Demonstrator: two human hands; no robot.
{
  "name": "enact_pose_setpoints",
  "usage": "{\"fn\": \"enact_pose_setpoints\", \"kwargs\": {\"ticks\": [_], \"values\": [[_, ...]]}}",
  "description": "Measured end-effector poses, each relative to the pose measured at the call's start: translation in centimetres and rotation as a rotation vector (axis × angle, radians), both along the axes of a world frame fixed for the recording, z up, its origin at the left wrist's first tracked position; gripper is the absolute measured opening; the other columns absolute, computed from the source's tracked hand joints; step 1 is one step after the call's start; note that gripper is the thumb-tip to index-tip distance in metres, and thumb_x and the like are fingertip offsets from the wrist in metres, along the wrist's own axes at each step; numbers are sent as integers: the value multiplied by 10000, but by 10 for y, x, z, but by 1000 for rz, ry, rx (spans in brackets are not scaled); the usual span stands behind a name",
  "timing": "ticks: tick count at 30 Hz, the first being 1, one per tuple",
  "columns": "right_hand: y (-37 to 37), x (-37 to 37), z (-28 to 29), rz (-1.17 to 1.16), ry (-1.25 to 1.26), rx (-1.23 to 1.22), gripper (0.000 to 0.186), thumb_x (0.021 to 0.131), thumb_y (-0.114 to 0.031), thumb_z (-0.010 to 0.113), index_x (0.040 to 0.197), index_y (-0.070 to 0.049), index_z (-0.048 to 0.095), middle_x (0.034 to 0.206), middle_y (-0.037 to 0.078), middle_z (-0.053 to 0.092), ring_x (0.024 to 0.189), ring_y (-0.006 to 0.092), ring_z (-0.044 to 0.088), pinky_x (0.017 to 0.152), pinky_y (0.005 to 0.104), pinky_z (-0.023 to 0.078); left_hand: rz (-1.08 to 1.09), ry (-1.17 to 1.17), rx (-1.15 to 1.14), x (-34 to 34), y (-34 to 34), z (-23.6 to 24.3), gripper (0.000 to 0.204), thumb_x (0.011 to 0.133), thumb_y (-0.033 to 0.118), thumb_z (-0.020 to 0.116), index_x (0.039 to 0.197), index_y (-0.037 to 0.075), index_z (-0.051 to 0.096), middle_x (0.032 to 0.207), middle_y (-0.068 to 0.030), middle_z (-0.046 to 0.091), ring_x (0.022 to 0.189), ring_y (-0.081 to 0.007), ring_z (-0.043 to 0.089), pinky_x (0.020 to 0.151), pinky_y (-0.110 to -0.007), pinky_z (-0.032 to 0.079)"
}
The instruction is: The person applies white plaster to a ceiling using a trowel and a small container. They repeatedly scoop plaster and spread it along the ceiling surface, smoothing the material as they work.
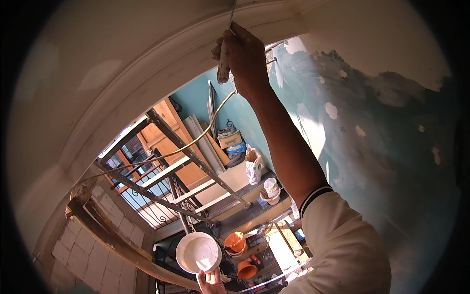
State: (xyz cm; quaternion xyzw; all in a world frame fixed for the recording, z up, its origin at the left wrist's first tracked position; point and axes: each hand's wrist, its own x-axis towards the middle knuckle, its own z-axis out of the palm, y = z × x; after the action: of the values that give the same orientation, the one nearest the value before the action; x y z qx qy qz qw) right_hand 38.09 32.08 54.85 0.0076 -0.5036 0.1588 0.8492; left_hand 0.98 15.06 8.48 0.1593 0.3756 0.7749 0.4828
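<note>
My right hand (250,62) is raised high, its fingers wrapped round the white-smeared handle of a putty knife (223,64). The thin blade points up at the ceiling moulding (161,46); whether its edge touches cannot be told. Low in the view, my left hand (211,283) grips the near rim of a round white tub (182,256), with the fingers partly cut off by the lower edge. Pale material shows inside the tub.
A metal stepladder (166,172) stands below left, a yellowish cable (215,117) hanging across it. A curved wooden rail (115,245) runs at lower left. Patchy teal wall (352,142) rises at right. Orange buckets (235,241), a white sack (252,171) and boards (203,142) lie below.
</note>
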Motion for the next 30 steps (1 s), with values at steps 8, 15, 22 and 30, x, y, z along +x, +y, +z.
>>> {"fn": "enact_pose_setpoints", "kwargs": {"ticks": [8, 15, 22, 30], "values": [[-5, -124, -9, 117, -155, -59, 398, 1093, -125, 540, 1441, 62, 587, 890, 82, 654, 751, 141, 705, 708, 315, 621, 13, -151, 159, -31, 15, -53, 637, 990, 266, 739, 1519, 37, 468, 1483, -183, 530, 1318, -332, 614, 1105, -493, 558], [7, -121, -50, 128, -261, 18, 450, 1077, -107, 577, 1513, 3, 552, 932, 77, 667, 736, 117, 672, 693, 300, 575, 72, 245, 63, -13, -8, -54, 432, 1074, 218, 587, 1442, 4, 515, 1407, -204, 584, 1292, -362, 573, 1149, -501, 491], [53, 75, -36, -1418, 100, 169, 439, 1021, -69, 679, 1457, -66, 630, 1000, 157, 646, 958, 316, 647, 826, 447, 550, -80, 20, 162, -67, 9, -109, 558, 1068, 404, 591, 1478, 36, 499, 1346, -189, 630, 1239, -353, 607, 1087, -494, 492], [70, 109, -14, -1480, 80, 204, 467, 995, -51, 686, 1457, -78, 625, 1014, 182, 634, 929, 360, 663, 809, 469, 560, -66, 43, 75, -55, 29, -75, 549, 1040, 355, 655, 1476, 59, 499, 1339, -177, 627, 1166, -345, 655, 980, -473, 567]]}}
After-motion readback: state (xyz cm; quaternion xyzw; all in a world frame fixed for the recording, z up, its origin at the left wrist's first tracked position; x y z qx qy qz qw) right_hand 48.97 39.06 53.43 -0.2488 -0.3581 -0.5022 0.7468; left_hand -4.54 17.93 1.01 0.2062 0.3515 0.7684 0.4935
